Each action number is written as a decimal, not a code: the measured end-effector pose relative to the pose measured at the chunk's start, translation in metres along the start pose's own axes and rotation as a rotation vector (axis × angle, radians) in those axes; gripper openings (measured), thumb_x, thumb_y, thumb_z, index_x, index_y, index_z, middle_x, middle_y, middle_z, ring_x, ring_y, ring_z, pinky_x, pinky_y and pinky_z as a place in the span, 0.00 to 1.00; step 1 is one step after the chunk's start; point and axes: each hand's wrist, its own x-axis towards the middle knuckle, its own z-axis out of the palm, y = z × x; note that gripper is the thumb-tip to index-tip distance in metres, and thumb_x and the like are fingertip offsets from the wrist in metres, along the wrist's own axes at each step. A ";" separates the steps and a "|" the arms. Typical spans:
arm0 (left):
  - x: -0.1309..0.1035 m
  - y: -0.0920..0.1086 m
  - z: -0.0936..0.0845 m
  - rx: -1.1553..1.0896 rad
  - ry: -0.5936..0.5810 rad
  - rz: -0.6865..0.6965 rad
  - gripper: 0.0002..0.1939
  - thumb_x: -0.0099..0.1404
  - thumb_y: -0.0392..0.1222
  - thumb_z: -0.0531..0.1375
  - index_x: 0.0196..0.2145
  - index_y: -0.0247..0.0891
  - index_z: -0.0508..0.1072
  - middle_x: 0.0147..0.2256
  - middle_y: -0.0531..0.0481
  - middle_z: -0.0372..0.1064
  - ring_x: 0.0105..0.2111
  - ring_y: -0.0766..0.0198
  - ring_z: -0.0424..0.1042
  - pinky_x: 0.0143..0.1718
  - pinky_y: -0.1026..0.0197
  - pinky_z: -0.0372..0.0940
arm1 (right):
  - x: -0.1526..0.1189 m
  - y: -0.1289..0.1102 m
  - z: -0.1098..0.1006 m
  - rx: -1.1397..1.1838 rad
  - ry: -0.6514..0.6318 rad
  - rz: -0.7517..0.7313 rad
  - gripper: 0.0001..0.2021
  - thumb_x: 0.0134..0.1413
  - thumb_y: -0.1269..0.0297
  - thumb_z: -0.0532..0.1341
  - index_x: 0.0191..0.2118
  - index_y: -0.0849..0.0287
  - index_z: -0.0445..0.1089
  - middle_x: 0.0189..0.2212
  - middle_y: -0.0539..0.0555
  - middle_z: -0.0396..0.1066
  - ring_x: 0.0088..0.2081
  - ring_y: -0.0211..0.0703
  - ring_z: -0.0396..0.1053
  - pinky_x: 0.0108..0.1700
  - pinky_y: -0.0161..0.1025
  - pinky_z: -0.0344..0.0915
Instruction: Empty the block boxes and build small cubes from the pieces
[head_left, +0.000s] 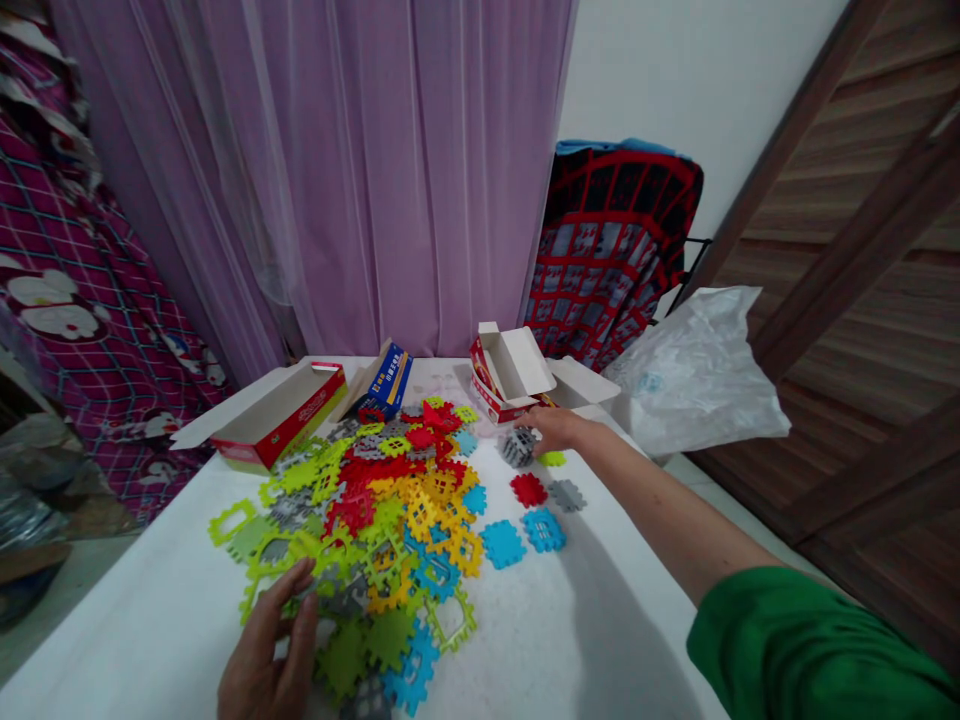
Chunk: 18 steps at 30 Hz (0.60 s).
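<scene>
My right hand (pixel 553 428) reaches out to the far right of the table, its fingers on a small grey cube (pixel 518 447) built of interlocking plastic pieces. My left hand (pixel 271 645) is at the near left edge of a heap of loose pieces, thumb and index finger apart, with nothing visible between them. Yellow-green pieces (pixel 346 655) lie beside it, with yellow ones (pixel 421 512) and red ones (pixel 352 510) farther in. Near the cube are a flat red piece (pixel 529 489), a grey piece (pixel 567 495) and two blue pieces (pixel 503 544).
A red open box (pixel 281 425) stands at the back left of the white table (pixel 525 640), a blue box (pixel 388 378) beside it. Another open box (pixel 510 375) is behind my right hand. A white plastic bag (pixel 690 375) hangs at the right edge.
</scene>
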 end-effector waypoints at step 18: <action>0.001 0.001 -0.002 0.045 0.061 0.046 0.26 0.58 0.62 0.57 0.49 0.46 0.73 0.48 0.47 0.75 0.31 0.61 0.77 0.22 0.65 0.71 | -0.025 -0.019 0.004 0.046 0.101 0.116 0.34 0.42 0.69 0.68 0.59 0.48 0.67 0.51 0.58 0.71 0.51 0.55 0.70 0.49 0.43 0.65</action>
